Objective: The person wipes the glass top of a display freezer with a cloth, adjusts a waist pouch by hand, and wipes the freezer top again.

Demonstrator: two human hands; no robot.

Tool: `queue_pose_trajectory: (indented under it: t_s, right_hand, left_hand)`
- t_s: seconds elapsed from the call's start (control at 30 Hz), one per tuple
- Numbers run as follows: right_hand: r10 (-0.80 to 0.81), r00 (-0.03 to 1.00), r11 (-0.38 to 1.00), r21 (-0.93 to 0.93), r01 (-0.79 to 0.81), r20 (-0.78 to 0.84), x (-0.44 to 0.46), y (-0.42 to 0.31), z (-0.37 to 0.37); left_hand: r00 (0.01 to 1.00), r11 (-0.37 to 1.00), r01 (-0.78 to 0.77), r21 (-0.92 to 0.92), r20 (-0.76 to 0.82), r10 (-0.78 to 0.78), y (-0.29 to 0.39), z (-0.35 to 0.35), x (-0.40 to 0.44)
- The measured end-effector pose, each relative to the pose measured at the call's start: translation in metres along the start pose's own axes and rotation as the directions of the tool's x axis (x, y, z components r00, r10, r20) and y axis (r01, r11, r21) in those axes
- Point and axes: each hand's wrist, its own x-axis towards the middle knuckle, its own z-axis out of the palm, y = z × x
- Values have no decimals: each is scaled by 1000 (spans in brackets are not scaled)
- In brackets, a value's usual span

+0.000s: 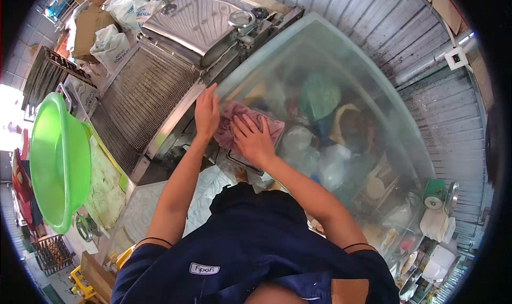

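Observation:
A crumpled pink cloth point(234, 123) lies at the near left part of a large hazy, see-through panel point(384, 106) with a pale green edge. My right hand point(253, 138) rests on top of the cloth, its fingers spread and pressed flat. Just left of it, my left hand point(207, 112) is held with fingers stretched out, beside the metal edge of a machine. It has nothing in it that I can see. Whether its fingertips touch the metal edge or the panel, I cannot tell. My right palm hides part of the cloth.
The machine has a wire-mesh belt point(152, 88) and a shiny metal cover point(189, 24) with a handwheel point(241, 19). A bright green basin point(60, 162) stands at left. Bags and a green round thing point(320, 96) show through the panel. A green scale point(434, 193) is at right.

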Motion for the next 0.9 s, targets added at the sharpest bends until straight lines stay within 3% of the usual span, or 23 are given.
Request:
queue_pose_trajectory:
  t_s: [0.13, 0.27, 0.33, 0.5, 0.67, 0.9]
  right_hand:
    - [-46, 999, 999, -17, 46, 6, -10, -1, -11]
    - [-34, 998, 999, -31, 33, -48, 13, -8, 6]
    - [-42, 997, 998, -51, 38, -70, 35, -13, 18]
    - [3, 995, 1000, 17, -1, -97, 52, -18, 23]
    - [-83, 993, 992, 89, 91, -89, 26, -8, 12]
    - [-40, 996, 999, -27, 37, -80, 44, -13, 16]
  left_hand:
    - [989, 973, 93, 209, 97, -116, -24, 1, -1]
    - [956, 956, 243, 163, 125, -264, -8, -9, 13]
    - [901, 900, 340, 272, 179, -395, 1, -17, 21]
    - [919, 926, 330, 183, 165, -359, -13, -14, 19]
    - [928, 926, 314, 212, 139, -346, -1, -15, 19]
    - [931, 926, 308, 219, 131, -341, -3, -10, 16]
